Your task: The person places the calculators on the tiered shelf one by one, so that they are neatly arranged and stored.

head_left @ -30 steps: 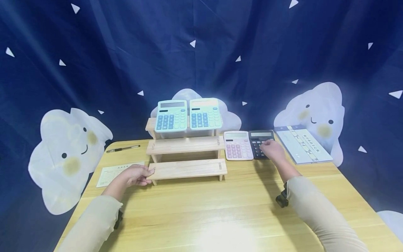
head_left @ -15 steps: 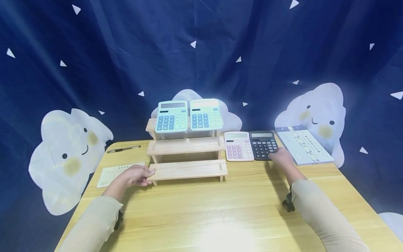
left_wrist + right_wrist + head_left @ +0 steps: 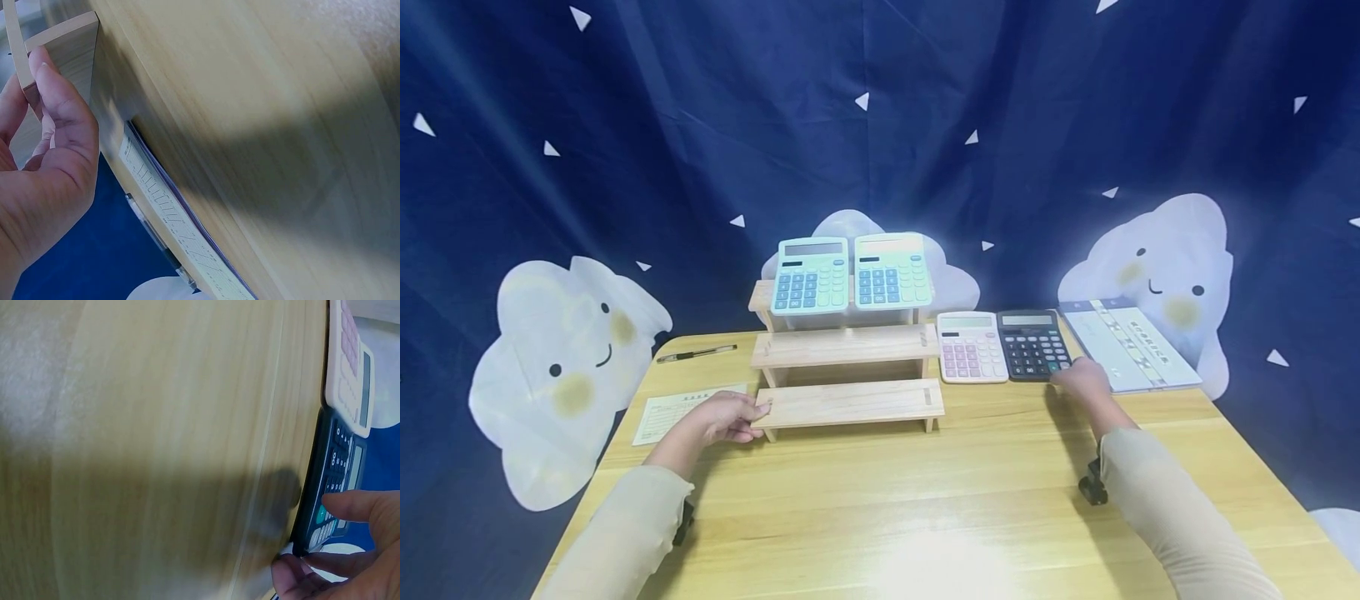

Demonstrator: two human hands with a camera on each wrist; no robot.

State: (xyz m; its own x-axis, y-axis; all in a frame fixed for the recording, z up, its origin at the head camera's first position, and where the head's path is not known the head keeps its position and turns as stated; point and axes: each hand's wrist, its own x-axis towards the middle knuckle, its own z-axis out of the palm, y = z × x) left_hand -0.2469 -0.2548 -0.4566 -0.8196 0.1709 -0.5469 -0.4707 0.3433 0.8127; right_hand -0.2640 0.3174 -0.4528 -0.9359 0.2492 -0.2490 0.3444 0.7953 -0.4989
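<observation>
My left hand (image 3: 727, 417) pinches the left end of the lowest step of a three-tier wooden stand (image 3: 853, 402). The left wrist view shows the thumb and fingers around the step's board (image 3: 62, 31). At the lower right corner of a black calculator (image 3: 1030, 354), my right hand (image 3: 1082, 385) has its thumb over the keys and its fingers by the edge, pinching it. In the right wrist view the black calculator (image 3: 319, 487) lies on the table beside a pink calculator (image 3: 342, 375). Two light mint calculators (image 3: 810, 275) with blue keys lean on the stand's top step.
Right of the black calculator lies a pale boxed book or folder (image 3: 1127, 342). On the left are a pen (image 3: 696, 353) and a printed sheet (image 3: 662, 412). Behind the wooden table (image 3: 880, 508) hangs a dark blue curtain (image 3: 700, 150) with cloud prints.
My right hand has moved from above the black calculator's keys down and right to its lower corner. My left hand has stayed on the stand.
</observation>
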